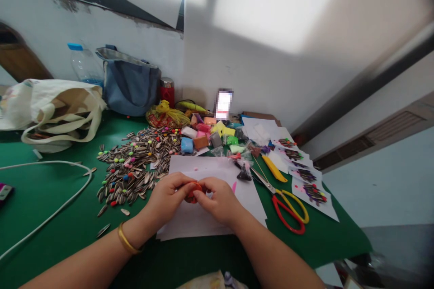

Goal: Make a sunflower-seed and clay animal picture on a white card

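Both hands, left hand (pixel 169 196) and right hand (pixel 219 198), pinch a lump of orange clay (pixel 192 193) in a narrow grip between them, above the white paper (pixel 203 221). Beyond the grip lie small packets of coloured clay (pixel 206 135). Left of it, sunflower seeds (pixel 135 162) lie heaped loose on the green desk (pixel 50 189).

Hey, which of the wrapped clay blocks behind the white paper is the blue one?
The blue wrapped clay block sits at the left end of the cluster, beside the sunflower seed pile; its neighbours are white, orange, pink, yellow and green.

bare green table (pixel 50 198) left of the sunflower seeds (pixel 135 167), scissors (pixel 288 207) crowding the right, clay blocks (pixel 210 135) behind
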Demonstrator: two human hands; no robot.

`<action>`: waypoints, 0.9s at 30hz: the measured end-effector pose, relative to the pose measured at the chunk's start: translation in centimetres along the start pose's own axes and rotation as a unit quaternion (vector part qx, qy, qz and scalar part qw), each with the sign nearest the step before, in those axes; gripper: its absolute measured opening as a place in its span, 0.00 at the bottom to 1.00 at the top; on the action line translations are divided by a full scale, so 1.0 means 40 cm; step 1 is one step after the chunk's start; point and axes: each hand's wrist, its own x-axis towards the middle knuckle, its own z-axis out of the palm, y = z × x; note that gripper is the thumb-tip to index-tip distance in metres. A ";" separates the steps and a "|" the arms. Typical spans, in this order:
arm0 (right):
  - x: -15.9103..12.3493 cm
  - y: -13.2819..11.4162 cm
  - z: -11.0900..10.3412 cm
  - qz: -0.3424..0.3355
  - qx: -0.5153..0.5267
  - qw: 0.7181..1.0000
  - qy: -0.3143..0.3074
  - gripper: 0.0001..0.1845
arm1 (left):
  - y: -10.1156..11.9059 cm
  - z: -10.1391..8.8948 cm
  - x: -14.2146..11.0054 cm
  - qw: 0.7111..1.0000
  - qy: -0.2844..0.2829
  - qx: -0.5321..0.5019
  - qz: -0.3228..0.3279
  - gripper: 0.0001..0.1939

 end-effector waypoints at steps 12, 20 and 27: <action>0.001 0.015 0.006 -0.003 -0.038 0.999 0.011 0.08 | -0.008 -0.001 -0.001 0.999 -0.019 -0.007 0.027 0.07; 0.002 0.019 0.007 0.007 -0.034 0.999 0.001 0.07 | -0.015 0.004 -0.003 0.999 -0.026 -0.012 0.025 0.09; 0.004 0.017 0.004 0.011 -0.018 0.999 0.037 0.05 | -0.010 0.006 0.003 1.000 -0.009 -0.023 -0.015 0.10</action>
